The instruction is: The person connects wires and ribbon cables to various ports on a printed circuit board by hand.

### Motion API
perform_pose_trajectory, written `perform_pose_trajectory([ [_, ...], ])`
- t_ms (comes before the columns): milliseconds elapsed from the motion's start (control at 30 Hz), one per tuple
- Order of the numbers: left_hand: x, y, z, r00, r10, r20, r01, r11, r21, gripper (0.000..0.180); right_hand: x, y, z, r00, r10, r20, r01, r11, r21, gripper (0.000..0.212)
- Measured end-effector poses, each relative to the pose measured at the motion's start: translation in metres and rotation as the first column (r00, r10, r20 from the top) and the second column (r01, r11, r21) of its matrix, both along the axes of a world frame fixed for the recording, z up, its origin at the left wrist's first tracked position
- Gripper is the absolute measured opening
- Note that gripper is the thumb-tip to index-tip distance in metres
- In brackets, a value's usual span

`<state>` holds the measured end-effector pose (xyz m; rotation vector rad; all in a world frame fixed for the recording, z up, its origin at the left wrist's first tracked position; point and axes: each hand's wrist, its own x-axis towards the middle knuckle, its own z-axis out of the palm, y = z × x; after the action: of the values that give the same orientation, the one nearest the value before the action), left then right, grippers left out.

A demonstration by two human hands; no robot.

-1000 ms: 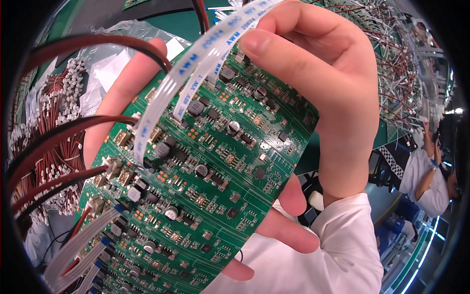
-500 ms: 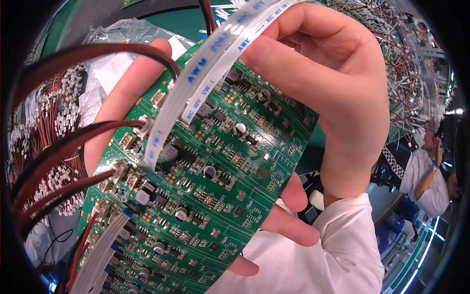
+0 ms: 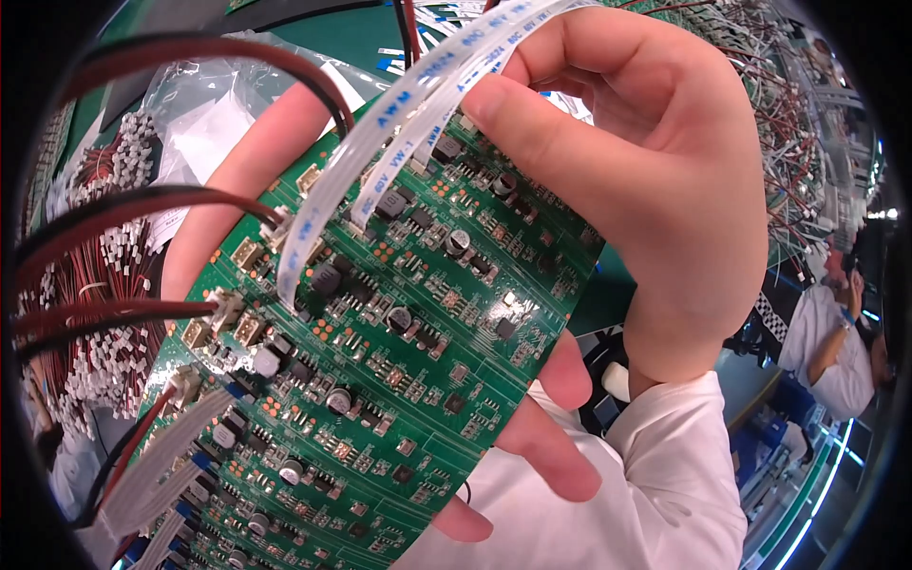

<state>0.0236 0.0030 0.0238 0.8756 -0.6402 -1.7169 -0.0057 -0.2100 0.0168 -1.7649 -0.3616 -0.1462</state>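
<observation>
A green circuit board (image 3: 432,356), set with many small parts, lies tilted across the middle of the picture. My left hand (image 3: 560,456) supports it from beneath, one digit along its left edge and several fingertips showing past its right edge; the palm is hidden. My right hand (image 3: 655,161) is closed in a pinch at the board's far end, thumb and forefinger on a white flat ribbon cable (image 3: 389,119). This cable arches over the board to its connectors. Red-and-black wire pairs (image 3: 133,223) run from white plugs on the left side. More flat cables (image 3: 171,456) leave the lower left.
Bundles of red-and-black wires with white plugs (image 3: 104,332) hang at the left. Behind the board are a clear plastic bag (image 3: 214,95) and a green work surface (image 3: 328,38). Heaped wired boards (image 3: 807,142) fill the far right. Another person in white (image 3: 822,332) is beyond.
The board has shifted slightly left and down, with its wires swinging along. My right hand keeps its pinch at the ribbon cable, its wrist a little farther right.
</observation>
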Motion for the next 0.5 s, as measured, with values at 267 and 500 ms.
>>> perform_pose_trajectory([
  [267, -0.003, 0.004, 0.002, 0.992, 0.121, -0.018, -0.121, 0.992, 0.030, 0.039, -0.005, 0.014, 0.002, 0.999, 0.001, 0.036, 0.001, 0.998, -0.059, 0.004],
  [500, -0.007, 0.008, 0.005, 0.973, 0.231, -0.024, -0.229, 0.971, 0.063, 0.040, -0.003, 0.021, 0.002, 0.997, 0.007, 0.073, 0.001, 0.995, -0.104, 0.004],
])
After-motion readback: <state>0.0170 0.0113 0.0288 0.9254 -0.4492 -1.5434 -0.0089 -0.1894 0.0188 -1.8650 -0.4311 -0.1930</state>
